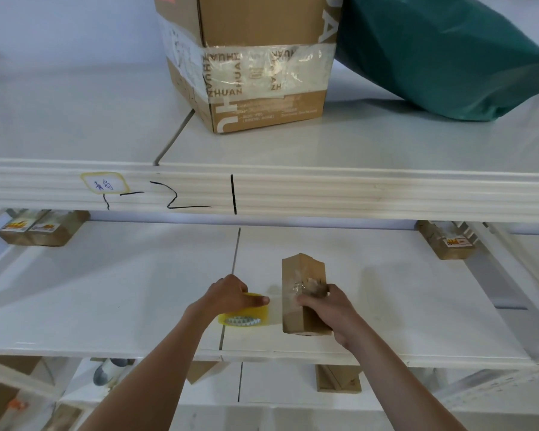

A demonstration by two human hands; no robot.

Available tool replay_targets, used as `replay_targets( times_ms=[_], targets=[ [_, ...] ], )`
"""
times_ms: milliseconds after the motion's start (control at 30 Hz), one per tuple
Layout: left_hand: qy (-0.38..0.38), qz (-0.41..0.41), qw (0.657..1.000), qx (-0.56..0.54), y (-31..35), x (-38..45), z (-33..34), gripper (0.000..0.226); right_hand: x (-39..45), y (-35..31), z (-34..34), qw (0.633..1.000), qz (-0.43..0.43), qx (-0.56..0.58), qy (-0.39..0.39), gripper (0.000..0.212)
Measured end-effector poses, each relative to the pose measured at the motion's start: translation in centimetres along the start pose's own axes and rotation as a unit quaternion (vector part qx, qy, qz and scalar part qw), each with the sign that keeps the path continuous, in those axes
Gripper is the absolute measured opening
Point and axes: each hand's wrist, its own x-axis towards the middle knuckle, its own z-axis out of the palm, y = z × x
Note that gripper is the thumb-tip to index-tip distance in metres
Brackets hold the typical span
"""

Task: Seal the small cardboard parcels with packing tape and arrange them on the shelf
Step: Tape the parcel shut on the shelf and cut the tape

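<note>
Taping was under way on the middle shelf (386, 321) — right hand (330, 309) curled round the small parcel (304, 275), left hand (231, 295) gripping the tape roll (246, 317) just left of it — so cutting the strip likely came next.

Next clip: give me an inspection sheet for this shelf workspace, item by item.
Surface: white middle shelf, seam between its panels.
Job's things: small cardboard parcel lying on the shelf; yellow-cored packing tape roll beside it.
Clutter: taped parcels at far left and far right.
Hands: left hand grips the tape roll; right hand holds the parcel.
Cables: nothing seen.
Surroundings: large taped carton and green bag on the upper shelf; handwritten label on its edge.
</note>
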Motion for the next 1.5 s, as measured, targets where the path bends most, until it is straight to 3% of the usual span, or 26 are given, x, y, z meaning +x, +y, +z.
replay_targets(
  times_ms=[200,367,567,700,767,867,1000,1033,1133,1267,1433,1500],
  targets=[
    [-0.009,-0.002,0.999,-0.032,0.7,0.1,-0.3,0.065,-0.3,-0.6,-0.1,0.996,-0.003,0.072,-0.051,0.057],
    [0.014,0.001,0.997,-0.069,1.6,0.1,0.3,0.061,0.2,-0.5,0.0,0.989,-0.002,0.116,-0.087,0.073],
    [-0.028,-0.001,0.992,-0.123,1.7,-0.5,0.5,0.054,0.5,0.2,0.4,0.979,0.02,0.16,-0.121,0.091],
    [-0.052,0.004,0.992,-0.116,1.9,-0.9,0.6,0.055,-0.3,-0.1,0.3,0.975,0.004,0.154,-0.157,0.034],
    [-0.051,0.007,0.993,-0.11,2.0,-1.1,0.7,0.055,-0.3,-0.1,0.0,0.976,-0.001,0.15,-0.158,0.027],
    [-0.025,0.013,0.994,-0.101,2.5,-1.4,0.9,0.057,0.0,-0.3,0.2,0.984,0.006,0.107,-0.142,0.037],
    [0.012,0.034,0.998,-0.057,3.7,-1.7,1.1,0.055,0.2,-0.2,1.5,0.997,-0.002,-0.014,-0.081,0.08],
    [0.015,0.034,0.998,-0.052,3.9,-1.8,1.2,0.055,0.4,-0.2,1.7,0.998,-0.002,-0.021,-0.058,0.082],
    [0.01,0.031,0.998,-0.053,4.1,-1.7,1.2,0.062,0.7,-0.5,1.6,0.999,-0.002,-0.025,-0.036,0.063],
    [-0.048,0.049,0.989,-0.133,2.7,-1.9,0.0,0.049,0.7,-0.3,0.2,0.998,0.018,0.003,-0.055,0.054],
    [-0.068,0.084,0.98,-0.165,1.9,-2.1,-0.5,0.045,0.3,0.2,-0.5,0.991,0.026,0.018,-0.127,0.033],
    [-0.06,0.087,0.982,-0.157,2.1,-2.0,-0.4,0.041,0.4,0.3,-0.3,0.988,0.017,-0.017,-0.151,0.036]
  ],
)
